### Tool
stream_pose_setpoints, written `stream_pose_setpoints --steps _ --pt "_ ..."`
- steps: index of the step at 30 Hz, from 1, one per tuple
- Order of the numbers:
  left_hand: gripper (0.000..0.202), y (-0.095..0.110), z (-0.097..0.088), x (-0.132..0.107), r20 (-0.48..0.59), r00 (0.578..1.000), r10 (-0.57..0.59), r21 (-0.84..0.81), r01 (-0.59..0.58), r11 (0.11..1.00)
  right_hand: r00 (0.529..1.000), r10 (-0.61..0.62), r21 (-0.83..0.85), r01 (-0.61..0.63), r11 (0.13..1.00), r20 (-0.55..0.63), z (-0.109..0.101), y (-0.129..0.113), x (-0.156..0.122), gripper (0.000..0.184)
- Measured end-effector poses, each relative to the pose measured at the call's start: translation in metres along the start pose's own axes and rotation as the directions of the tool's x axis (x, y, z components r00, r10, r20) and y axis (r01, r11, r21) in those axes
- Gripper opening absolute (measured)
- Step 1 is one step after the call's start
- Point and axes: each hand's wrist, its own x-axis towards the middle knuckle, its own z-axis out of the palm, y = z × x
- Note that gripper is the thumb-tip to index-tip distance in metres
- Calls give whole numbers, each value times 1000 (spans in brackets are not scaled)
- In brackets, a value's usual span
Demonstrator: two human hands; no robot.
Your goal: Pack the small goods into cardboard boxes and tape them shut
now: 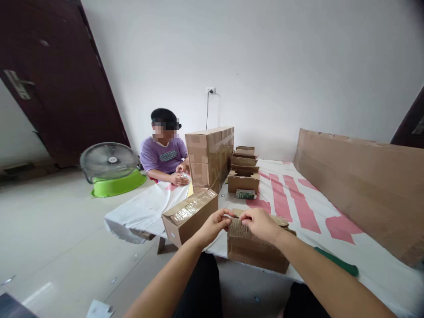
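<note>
- Brown corrugated cardboard makes up the carton right in front of me, at the near edge of the cloth-covered tabletop, its ribbed flap under my fingers.
- My left grip is at the flap's left end, index finger reaching toward my other hand, thumb curled below; whether it pinches the card or merely hovers against it, I can't tell.
- My right grip bends over the same flap, fingertips curled down near its upper edge; the wrist hides part of the carton, so a firm pinch there is also uncertain.
- I'd judge the board light and fairly stiff, though the flap should bend along its ribs and could crease or tear if pulled at one corner.
- Contents are out of my sight, so weight is a guess; for lifting, I'd take the lower side walls with both palms, never the flap.
- Just left stands a taped box; beyond are open boxes with a small printed packet before them.
- To my right lies a green object, partly behind my forearm.
</note>
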Motion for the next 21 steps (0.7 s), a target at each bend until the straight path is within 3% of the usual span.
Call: stream_pose_setpoints --steps 3,5,7,8,10,12,15,21 --pt "26 -6 -1 -2 -224 969 109 34 -104 994 1000 -5 -3 5 1000 -28 -1 -1 -2 20" --pt "22 -8 0 -8 -375 890 260 171 -209 963 999 -3 -14 3 1000 -45 -1 -2 -3 21" --pt "14 -9 4 -17 -413 804 428 356 -290 888 998 -14 -26 12 1000 -60 0 -2 -4 22" --pt "9 -8 7 -22 -384 782 491 444 -310 841 998 -25 -32 23 999 -66 1 -2 -5 23" --pt "1 -8 15 -30 -293 803 519 557 -297 775 996 -47 -43 44 998 -70 2 -1 -5 23" --pt "4 -10 21 -33 -267 845 463 603 -228 764 996 -55 -49 52 997 -75 2 1 -5 22" --pt "9 -13 26 -32 -342 872 349 562 -108 820 995 -62 -43 59 997 -79 3 2 -5 21" --pt "17 -7 28 -27 -435 887 156 416 45 908 994 -88 -36 85 996 -71 2 -1 -8 22"
